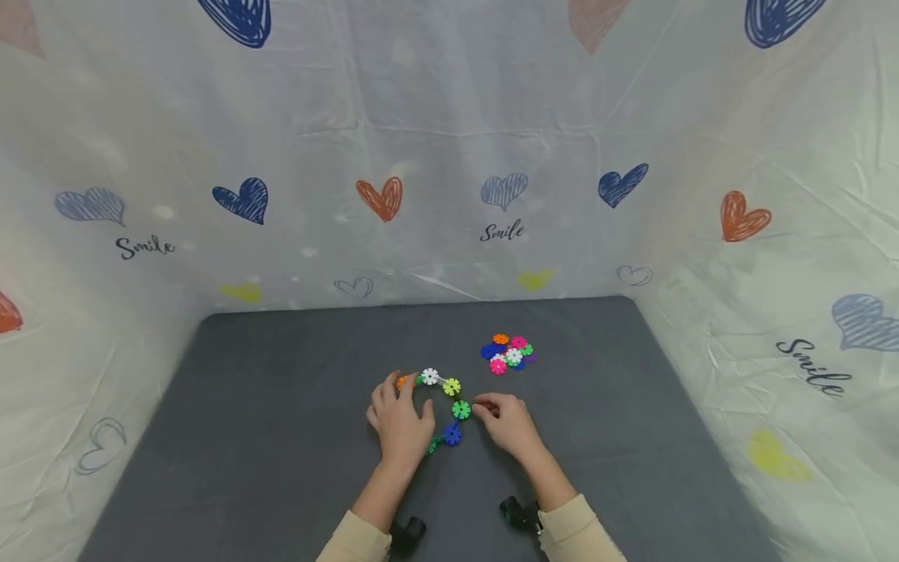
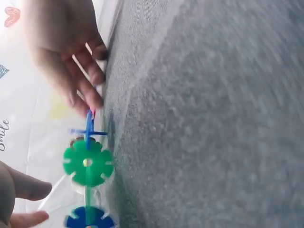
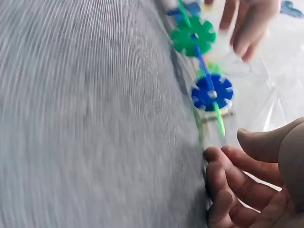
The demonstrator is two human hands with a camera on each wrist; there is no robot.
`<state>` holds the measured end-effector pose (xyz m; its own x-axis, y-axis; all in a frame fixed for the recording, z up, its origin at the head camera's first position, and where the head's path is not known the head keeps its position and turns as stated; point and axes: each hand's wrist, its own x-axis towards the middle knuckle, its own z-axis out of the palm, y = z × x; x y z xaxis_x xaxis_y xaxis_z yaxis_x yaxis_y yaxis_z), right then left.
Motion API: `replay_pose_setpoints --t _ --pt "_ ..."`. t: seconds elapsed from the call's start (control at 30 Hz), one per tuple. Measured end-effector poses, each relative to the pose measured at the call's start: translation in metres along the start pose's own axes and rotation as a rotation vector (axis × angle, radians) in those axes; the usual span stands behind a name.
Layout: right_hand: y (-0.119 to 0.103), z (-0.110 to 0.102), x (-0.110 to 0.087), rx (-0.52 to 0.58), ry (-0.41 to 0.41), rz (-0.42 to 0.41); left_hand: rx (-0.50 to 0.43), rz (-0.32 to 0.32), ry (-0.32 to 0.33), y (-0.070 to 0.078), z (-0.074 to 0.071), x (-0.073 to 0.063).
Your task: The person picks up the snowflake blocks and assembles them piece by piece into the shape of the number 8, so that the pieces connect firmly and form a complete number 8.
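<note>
A white sheet (image 1: pixel 428 94) printed with hearts and "Smile" hangs beyond both hands' fingers, and the dark grey surface (image 1: pixel 281 437) spreads beneath them. The left hand (image 1: pixel 402 425) has its fingers spread and relaxed, thumb held apart; the right hand (image 1: pixel 511 425) has its fingers loosely bent — the right wrist view shows a gap between thumb tip and fingertips. A curved chain of notched discs (image 1: pixel 460 410) lies between the hands, part of it hidden by the left one. Beyond the right fingers sits a small pile of loose discs (image 1: pixel 514 356). In the chain, the green disc (image 1: pixel 460 409) is just beside the right fingertips, and the orange disc (image 1: pixel 403 382) is at the left fingertips — whether they touch it, I cannot tell.
</note>
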<state>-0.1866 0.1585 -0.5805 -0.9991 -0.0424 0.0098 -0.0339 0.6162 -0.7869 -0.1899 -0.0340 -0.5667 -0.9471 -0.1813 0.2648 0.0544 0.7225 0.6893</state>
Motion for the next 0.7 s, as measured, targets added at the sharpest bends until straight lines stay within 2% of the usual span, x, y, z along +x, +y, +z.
replay_pose_setpoints --t 0.13,0.2,0.23,0.33,0.4,0.5,0.6,0.7 --pt "-0.005 0.006 0.001 0.001 -0.034 -0.013 0.034 0.072 -0.017 0.005 0.002 -0.006" --pt "-0.005 0.004 0.003 -0.004 -0.026 -0.001 0.072 0.127 -0.057 0.008 0.003 -0.011" --pt "-0.005 0.002 0.005 -0.009 -0.01 0.012 0.1 0.154 -0.097 0.01 0.003 -0.013" --pt "-0.003 -0.004 0.016 -0.032 0.086 0.043 0.205 0.212 -0.245 0.014 0.004 -0.02" --pt "0.0 -0.008 0.028 -0.074 0.18 0.062 0.273 0.22 -0.32 0.014 0.005 -0.022" --pt "0.007 -0.012 0.044 -0.18 0.268 0.084 0.339 0.21 -0.34 0.012 0.006 -0.023" --pt "0.014 -0.015 0.054 -0.293 0.263 0.125 0.307 0.19 -0.329 0.009 0.005 -0.021" --pt "0.016 -0.017 0.056 -0.377 0.235 0.146 0.205 0.181 -0.334 0.011 0.0 -0.017"
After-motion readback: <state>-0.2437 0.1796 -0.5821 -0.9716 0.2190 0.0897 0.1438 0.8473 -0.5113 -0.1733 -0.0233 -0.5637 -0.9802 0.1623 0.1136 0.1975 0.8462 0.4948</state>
